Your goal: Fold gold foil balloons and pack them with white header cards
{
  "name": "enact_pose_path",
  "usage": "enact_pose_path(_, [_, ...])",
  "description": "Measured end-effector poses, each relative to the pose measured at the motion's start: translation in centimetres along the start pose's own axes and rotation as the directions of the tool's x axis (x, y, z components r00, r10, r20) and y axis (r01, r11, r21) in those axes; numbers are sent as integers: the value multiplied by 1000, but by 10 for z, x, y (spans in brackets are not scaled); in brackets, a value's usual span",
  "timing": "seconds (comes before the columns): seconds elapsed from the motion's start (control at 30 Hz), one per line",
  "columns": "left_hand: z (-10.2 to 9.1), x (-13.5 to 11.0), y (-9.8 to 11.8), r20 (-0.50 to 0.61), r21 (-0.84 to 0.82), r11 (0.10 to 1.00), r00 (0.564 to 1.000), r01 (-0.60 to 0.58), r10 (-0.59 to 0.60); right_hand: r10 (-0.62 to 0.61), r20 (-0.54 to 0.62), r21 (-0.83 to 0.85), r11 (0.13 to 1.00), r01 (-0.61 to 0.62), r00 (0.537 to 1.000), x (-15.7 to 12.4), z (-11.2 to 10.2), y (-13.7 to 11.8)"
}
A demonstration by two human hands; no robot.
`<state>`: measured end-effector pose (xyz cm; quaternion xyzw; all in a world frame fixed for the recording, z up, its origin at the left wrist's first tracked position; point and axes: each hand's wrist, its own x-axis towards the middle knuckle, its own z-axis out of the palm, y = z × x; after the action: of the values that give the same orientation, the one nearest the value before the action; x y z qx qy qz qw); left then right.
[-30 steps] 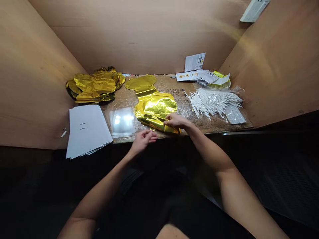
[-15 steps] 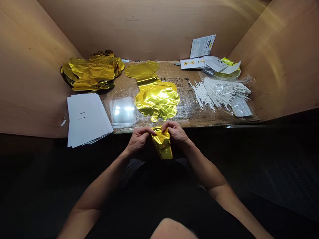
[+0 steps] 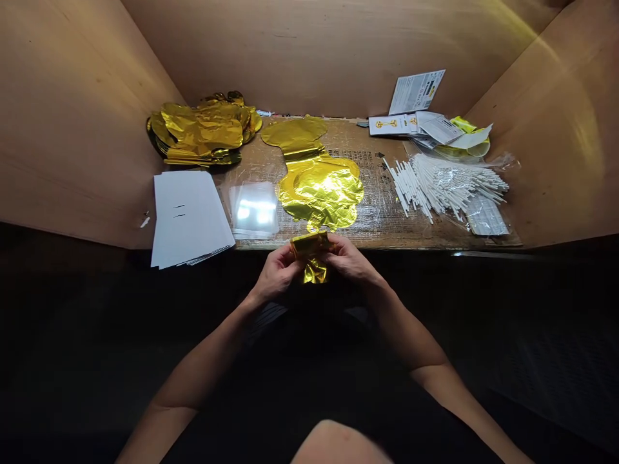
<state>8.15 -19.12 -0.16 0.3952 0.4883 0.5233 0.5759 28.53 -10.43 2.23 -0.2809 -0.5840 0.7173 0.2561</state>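
Gold foil, now folded shorter, in fingers

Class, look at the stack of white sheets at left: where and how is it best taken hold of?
Probably at the near end of the white stack, from the front, thumb above and fingers beneath: it lies flat, with that end jutting past the front edge of the table. The left hand is nearer but holds gold foil.

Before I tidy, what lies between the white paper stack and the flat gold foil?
Clear plastic sheets lie between the paper stack and the flat foil, in the head view.
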Motion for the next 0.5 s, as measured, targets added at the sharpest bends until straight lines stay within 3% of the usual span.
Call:
enact_pose_path(0.07, [-11,-4,1,-66,85,994,995,-63,69,9,92,-151,988,5,996,-2,-8,-12])
enact_pose_path(0.13, [-20,-9,3,-58,174,973,985,-150,162,12,118,-287,958,22,993,-3,-15,-26])
enact_pose_path(0.23, [-23,-14,7,131,312,886,940,-342,316,56,206,-435,899,40,977,8,-14,-42])
enact_pose_path(0.3, [-26,-12,10,295,394,803,889,-448,351,140,330,-543,837,67,933,20,-6,-45])
enact_pose_path(0.33, [-32,-9,13,337,437,767,876,-471,345,167,361,-591,802,87,917,27,-1,-44])
enact_pose_path(0.37, [-42,-4,18,310,499,737,888,-457,340,171,361,-628,771,104,917,33,3,-41])
enact_pose_path(0.43, [-80,8,30,28,687,669,930,-285,367,118,304,-655,747,117,945,43,9,-35])
enact_pose_path(0.47, [-105,14,38,-218,773,626,883,-104,416,91,279,-643,757,116,956,46,11,-31])
enact_pose_path(0.5, [-133,17,46,-427,817,567,775,108,466,72,262,-619,777,111,962,48,12,-27])
